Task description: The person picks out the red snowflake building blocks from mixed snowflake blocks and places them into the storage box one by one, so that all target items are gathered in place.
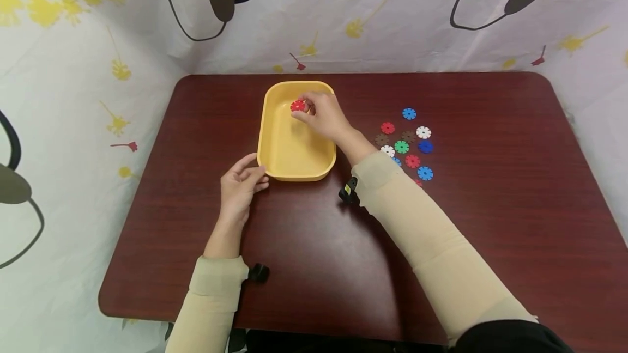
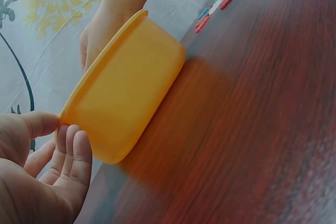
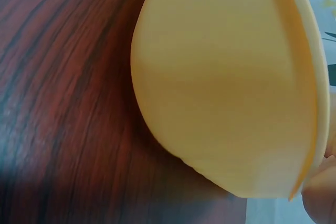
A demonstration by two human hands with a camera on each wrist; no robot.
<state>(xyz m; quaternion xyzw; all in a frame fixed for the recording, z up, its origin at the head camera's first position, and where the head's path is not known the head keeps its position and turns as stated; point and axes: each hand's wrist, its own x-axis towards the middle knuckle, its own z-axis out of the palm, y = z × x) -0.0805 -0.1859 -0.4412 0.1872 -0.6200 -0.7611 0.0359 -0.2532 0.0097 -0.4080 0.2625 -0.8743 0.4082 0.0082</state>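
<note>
A yellow plastic basin stands on the table. My right hand is over its far right part and pinches a red notched disc between thumb and fingers, above the basin's floor. At the near left corner my left hand pinches the rim. In the left wrist view, the thumb and fingertips meet the basin's edge. The right wrist view is mostly filled by the basin's outer wall, which hides the disc there; only a bit of the right hand shows at the edge.
Right of the basin, several notched discs lie loosely grouped on the dark red table, among them a green disc, a white disc and a blue disc. My right forearm partly covers the nearest ones. A patterned cloth hangs behind.
</note>
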